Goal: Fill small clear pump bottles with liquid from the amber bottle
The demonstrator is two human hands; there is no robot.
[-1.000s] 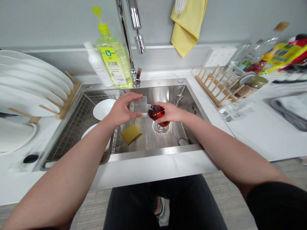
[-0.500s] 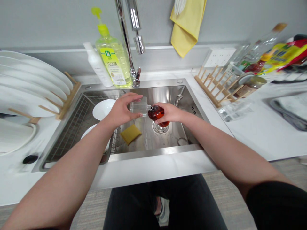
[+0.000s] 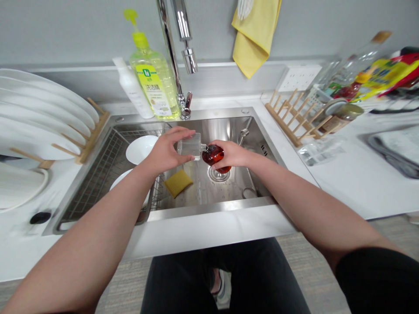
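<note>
My left hand (image 3: 166, 150) is closed around a clear square bottle (image 3: 190, 146), which is tipped on its side with its neck to the right. In my right hand (image 3: 229, 155) is a rounded bottle with dark red liquid (image 3: 212, 154). The two bottle mouths meet or nearly meet; whether they touch I cannot tell. Both hands are over the steel sink (image 3: 225, 131), above the drain (image 3: 218, 174). A yellow sponge (image 3: 178, 183) lies on the sink bottom, below my left hand.
White bowls (image 3: 140, 148) sit in a wire basket (image 3: 98, 174) at the sink's left. Behind stand a green dish soap bottle (image 3: 153, 87) and the faucet (image 3: 190, 61). Plates (image 3: 42, 113) fill a rack on the left; a wooden rack (image 3: 288, 120) and jars stand right.
</note>
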